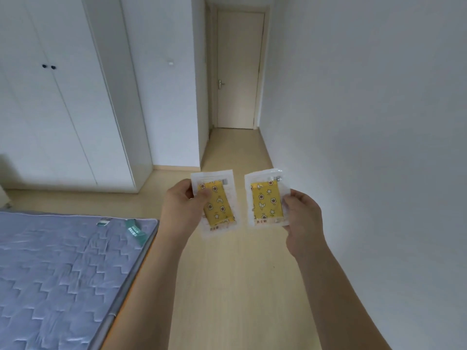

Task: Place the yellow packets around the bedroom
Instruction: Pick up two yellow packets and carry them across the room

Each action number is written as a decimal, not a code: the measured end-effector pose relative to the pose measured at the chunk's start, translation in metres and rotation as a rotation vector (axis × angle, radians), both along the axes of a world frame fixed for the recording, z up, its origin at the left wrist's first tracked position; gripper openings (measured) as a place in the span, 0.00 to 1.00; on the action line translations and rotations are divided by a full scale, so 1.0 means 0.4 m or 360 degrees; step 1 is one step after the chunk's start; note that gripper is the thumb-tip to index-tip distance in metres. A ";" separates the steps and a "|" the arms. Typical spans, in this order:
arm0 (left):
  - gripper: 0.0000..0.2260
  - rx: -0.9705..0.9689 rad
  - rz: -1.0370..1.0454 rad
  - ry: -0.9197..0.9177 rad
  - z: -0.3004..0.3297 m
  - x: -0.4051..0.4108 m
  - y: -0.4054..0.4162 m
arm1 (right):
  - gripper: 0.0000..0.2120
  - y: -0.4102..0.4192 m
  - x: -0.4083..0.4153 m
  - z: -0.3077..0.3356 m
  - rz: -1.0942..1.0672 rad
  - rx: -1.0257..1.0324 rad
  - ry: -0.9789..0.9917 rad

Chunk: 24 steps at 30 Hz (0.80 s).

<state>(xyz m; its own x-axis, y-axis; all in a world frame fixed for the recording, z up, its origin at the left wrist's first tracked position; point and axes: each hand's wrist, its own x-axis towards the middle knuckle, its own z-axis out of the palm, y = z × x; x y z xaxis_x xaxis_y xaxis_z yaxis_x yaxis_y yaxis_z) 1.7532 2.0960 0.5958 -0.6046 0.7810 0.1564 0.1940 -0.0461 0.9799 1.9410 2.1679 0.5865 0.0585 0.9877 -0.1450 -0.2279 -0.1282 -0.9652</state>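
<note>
Two yellow packets are held up side by side, apart, over the wooden floor (227, 286). The left hand (180, 205) pinches the left packet (216, 202) by its left edge; the right hand (302, 215) pinches the right packet (265, 198) by its right edge. One bed (63, 274) lies lower left, one door (237, 72) stands ahead.

I see small print along the bottom of both packets (219, 205) (267, 200) and on the green tag (135, 232) on the mattress (58, 269), all too blurred to read.
</note>
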 end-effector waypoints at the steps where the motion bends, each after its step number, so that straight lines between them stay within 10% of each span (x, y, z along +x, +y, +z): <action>1: 0.05 0.0021 0.0022 -0.0041 0.010 -0.027 0.054 | 0.12 0.058 -0.025 0.009 0.0007 0.0009 0.0008; 24: 0.04 0.0056 0.0395 0.0028 0.064 -0.587 1.238 | 0.11 1.352 -0.609 0.055 0.0280 0.0022 0.0186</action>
